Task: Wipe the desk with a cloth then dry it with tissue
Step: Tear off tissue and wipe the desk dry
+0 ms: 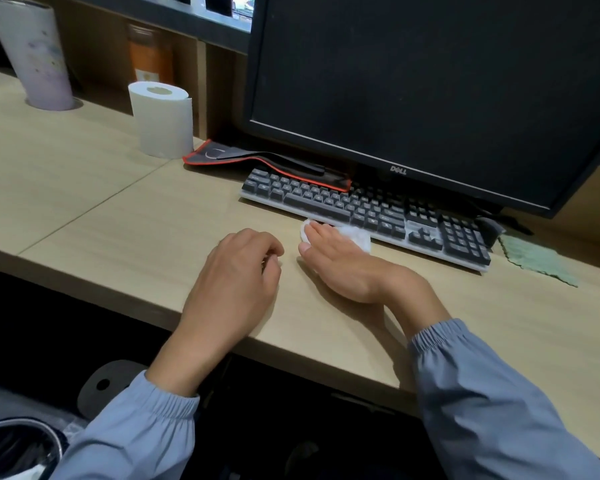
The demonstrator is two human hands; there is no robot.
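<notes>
My right hand lies flat on a crumpled white tissue and presses it onto the light wooden desk, just in front of the keyboard. Straight fingers cover most of the tissue; its edges show past the fingertips. My left hand rests on the desk beside it with fingers loosely curled, holding nothing that I can see. A green cloth lies flat on the desk at the right, past the keyboard's end. A white tissue roll stands upright at the back left.
A dark keyboard lies under a black monitor. A black and red mouse pad is partly under the monitor stand. A pale tumbler stands at far left. A bin rim shows below the desk edge.
</notes>
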